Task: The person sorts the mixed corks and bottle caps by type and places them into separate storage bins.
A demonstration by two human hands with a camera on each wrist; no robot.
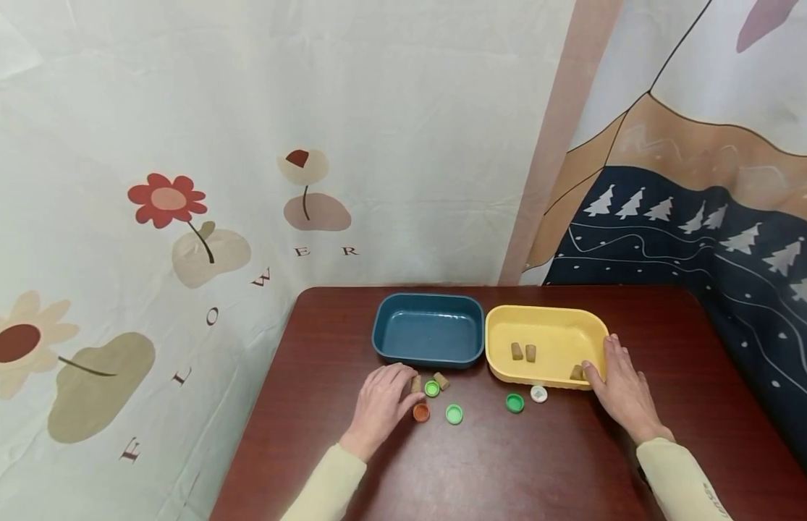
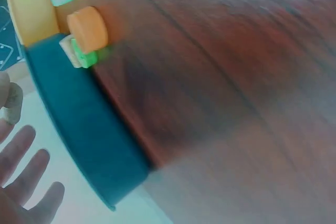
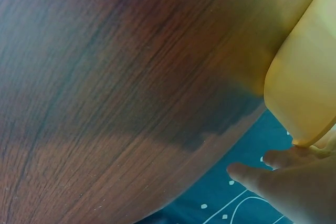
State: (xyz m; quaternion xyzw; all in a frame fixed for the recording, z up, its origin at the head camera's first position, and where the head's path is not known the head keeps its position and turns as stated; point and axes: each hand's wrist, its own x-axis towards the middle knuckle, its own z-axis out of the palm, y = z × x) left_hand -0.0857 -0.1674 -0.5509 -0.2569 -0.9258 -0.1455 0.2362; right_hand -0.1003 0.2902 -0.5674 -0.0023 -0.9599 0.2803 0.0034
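My left hand (image 1: 380,405) pinches a cork (image 1: 416,384) between thumb and fingertips, just in front of the blue tray (image 1: 431,362). In the left wrist view the cork (image 2: 13,103) shows between the fingers at the left edge. Beside it lie another cork (image 1: 441,380), a bright green bottle cap (image 1: 432,388) and an orange-brown cap (image 1: 421,412). My right hand (image 1: 623,387) rests with fingers extended against the right end of the yellow tray (image 1: 546,312), thumb at its front corner. Two corks (image 1: 523,352) lie mid-tray, with another cork (image 1: 576,373) near that thumb.
A pale green cap (image 1: 454,414), a dark green cap (image 1: 514,403) and a white cap (image 1: 538,394) lie in front of the trays. Both trays stand side by side near the back edge of the brown table (image 1: 468,477). A printed cloth (image 1: 410,145) hangs behind.
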